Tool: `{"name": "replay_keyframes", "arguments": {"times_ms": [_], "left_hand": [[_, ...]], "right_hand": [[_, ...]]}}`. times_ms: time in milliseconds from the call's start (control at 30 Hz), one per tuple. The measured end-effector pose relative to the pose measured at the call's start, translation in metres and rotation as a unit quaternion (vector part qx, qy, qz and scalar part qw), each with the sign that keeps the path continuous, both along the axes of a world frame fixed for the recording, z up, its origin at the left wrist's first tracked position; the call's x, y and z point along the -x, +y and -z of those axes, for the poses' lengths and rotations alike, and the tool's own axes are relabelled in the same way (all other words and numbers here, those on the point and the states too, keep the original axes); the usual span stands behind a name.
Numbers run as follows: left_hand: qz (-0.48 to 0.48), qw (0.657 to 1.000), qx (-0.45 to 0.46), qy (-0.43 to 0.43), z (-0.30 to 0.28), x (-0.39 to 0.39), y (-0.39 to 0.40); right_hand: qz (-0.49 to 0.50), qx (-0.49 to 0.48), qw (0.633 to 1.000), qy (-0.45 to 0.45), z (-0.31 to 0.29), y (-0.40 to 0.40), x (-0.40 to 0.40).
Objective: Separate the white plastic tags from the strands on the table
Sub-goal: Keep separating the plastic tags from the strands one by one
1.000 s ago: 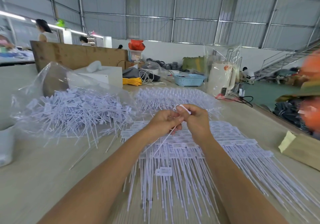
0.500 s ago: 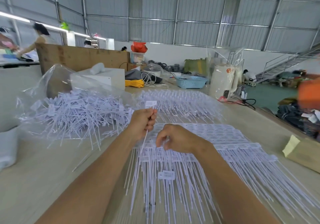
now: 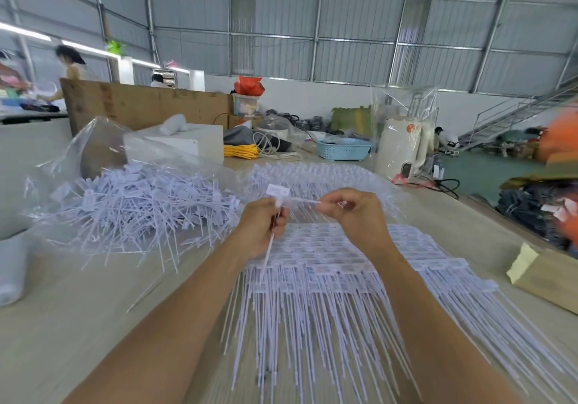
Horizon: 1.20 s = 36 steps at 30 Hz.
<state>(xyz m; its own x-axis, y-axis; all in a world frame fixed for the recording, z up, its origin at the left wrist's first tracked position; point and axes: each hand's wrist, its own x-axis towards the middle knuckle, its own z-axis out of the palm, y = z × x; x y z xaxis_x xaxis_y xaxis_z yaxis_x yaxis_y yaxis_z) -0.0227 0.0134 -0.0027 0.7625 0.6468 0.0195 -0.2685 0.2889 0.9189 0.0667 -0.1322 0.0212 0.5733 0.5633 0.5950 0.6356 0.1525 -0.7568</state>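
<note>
**Both hands on one tag above the sheets**

The left hand [image 3: 261,225] grips a white tag [image 3: 277,190] by its strand; the right hand [image 3: 350,213] pinches a thin strand running from it. Tag sheets [image 3: 328,266] lie just below, loose tags [image 3: 131,203] far left. Printing is too blurred to read.

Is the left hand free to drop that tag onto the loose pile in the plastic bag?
Probably yes. The left hand grips one tag, and the loose pile lies just to its left with only bare table between. But the right hand pinches a strip joined to the tag, so that must come loose first.
</note>
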Motion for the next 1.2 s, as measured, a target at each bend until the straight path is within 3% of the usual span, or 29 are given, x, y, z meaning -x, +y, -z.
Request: {"name": "replay_keyframes", "arguments": {"times_ms": [133, 333, 500, 700, 900, 1067, 1133, 1200], "left_hand": [[0.005, 0.998, -0.041, -0.052, -0.006, -0.007, -0.02], [-0.059, 0.994, -0.078, -0.048, -0.009, -0.013, -0.032], [-0.086, 0.993, -0.079, -0.035, -0.011, -0.009, -0.032], [-0.055, 0.978, -0.2, 0.017, -0.008, -0.004, -0.037], [-0.068, 0.962, -0.251, 0.087, -0.009, -0.004, -0.034], [-0.127, 0.963, -0.186, 0.147, -0.044, 0.003, 0.003], [-0.162, 0.916, -0.27, 0.249, -0.059, 0.015, 0.034], [-0.175, 0.818, -0.397, 0.379, -0.062, 0.034, 0.061]], "right_hand": [[-0.021, -0.005, 0.987, 0.158, 0.01, 0.012, 0.011], [-0.061, 0.0, 0.979, 0.194, 0.016, 0.015, 0.02], [-0.093, 0.044, 0.975, 0.196, 0.018, 0.017, 0.026], [-0.084, 0.073, 0.982, 0.153, 0.023, 0.019, 0.024], [-0.087, 0.13, 0.984, 0.081, 0.029, 0.023, 0.023], [-0.107, 0.101, 0.988, 0.056, 0.031, 0.026, 0.026], [-0.093, 0.096, 0.99, 0.051, 0.034, 0.028, 0.023], [-0.075, 0.094, 0.991, 0.059, 0.037, 0.029, 0.019]]}}
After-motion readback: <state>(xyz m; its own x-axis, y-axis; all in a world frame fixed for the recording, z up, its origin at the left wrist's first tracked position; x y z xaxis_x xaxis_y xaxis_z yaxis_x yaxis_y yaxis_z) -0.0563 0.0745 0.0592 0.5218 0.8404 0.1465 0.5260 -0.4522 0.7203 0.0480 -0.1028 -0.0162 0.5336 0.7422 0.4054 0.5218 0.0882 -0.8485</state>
